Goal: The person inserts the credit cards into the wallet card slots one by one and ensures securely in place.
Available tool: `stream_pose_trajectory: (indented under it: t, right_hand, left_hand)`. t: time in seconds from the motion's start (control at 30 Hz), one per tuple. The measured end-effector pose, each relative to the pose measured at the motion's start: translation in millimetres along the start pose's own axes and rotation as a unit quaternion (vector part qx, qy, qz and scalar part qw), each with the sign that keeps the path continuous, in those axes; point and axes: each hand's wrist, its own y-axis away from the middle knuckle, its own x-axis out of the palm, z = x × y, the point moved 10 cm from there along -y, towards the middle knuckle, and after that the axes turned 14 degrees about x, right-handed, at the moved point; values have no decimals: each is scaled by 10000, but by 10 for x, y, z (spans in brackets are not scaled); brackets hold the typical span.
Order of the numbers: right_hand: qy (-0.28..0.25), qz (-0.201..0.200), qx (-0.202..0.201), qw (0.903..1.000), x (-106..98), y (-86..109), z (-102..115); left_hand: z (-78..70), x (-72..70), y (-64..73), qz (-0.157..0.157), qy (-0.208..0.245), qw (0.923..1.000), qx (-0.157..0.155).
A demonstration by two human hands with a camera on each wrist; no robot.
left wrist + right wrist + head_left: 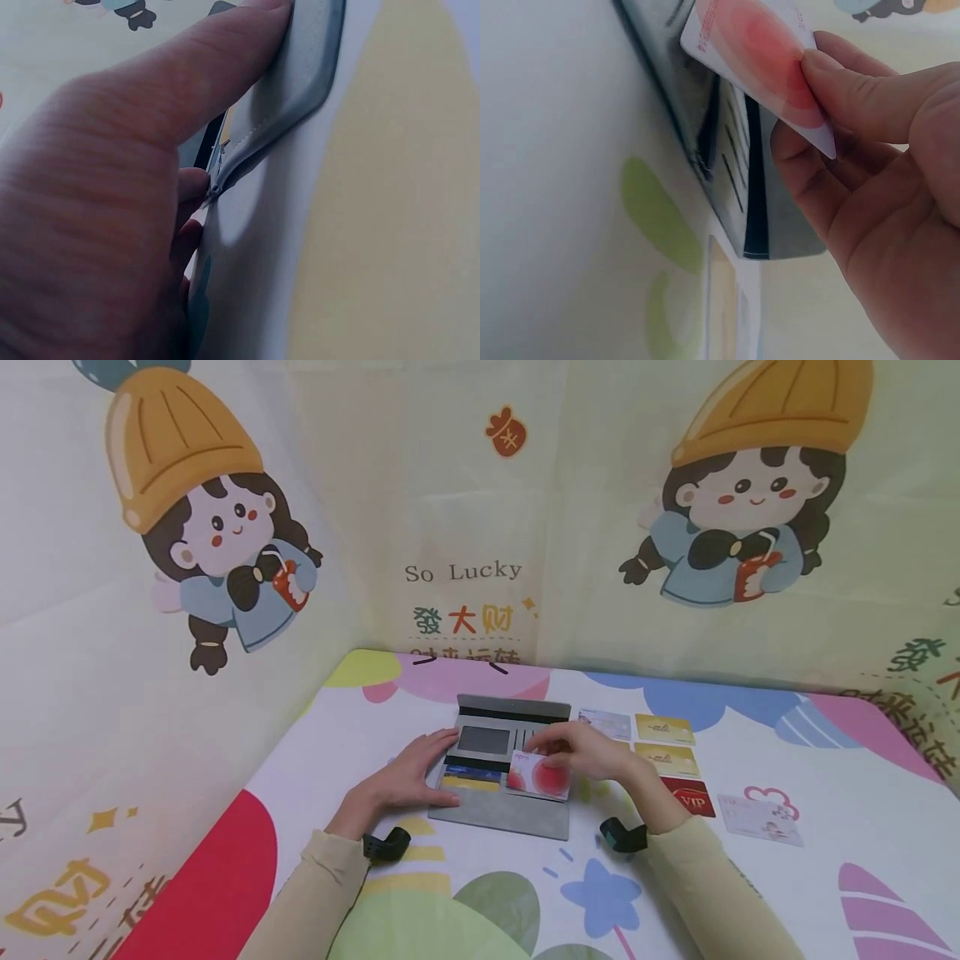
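A grey card wallet (pixel 498 817) lies unfolded on the table, with a dark window and several slots inside. My left hand (pixel 408 775) rests along its left edge, fingers extended and thumb (pixel 247 30) lying on the near flap. A white card with red circles (pixel 542 775) is pinched between thumb and fingers of my right hand (pixel 588 750), over the wallet's right half. In the right wrist view the card (pixel 761 56) is tilted, and the wallet's slots (pixel 735 150) show behind it. Blue and yellow cards (pixel 471 778) sit in the wallet's left half.
To the wallet's right lie gold cards (pixel 666 728), a pale card (pixel 606 724), a red VIP card (pixel 690 797) and a pale pink card (pixel 761 818). The right forearm passes beside them. A cartoon-printed cloth (pixel 465 510) hangs behind the patterned table.
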Motion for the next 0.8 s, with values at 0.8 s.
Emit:
stream_pose_trajectory:
  t: [0.8]
  right_hand:
    - [303,313,130,9990,235,-89,-22]
  left_hand:
    - [51,3,-17,-25,-102,9999,95]
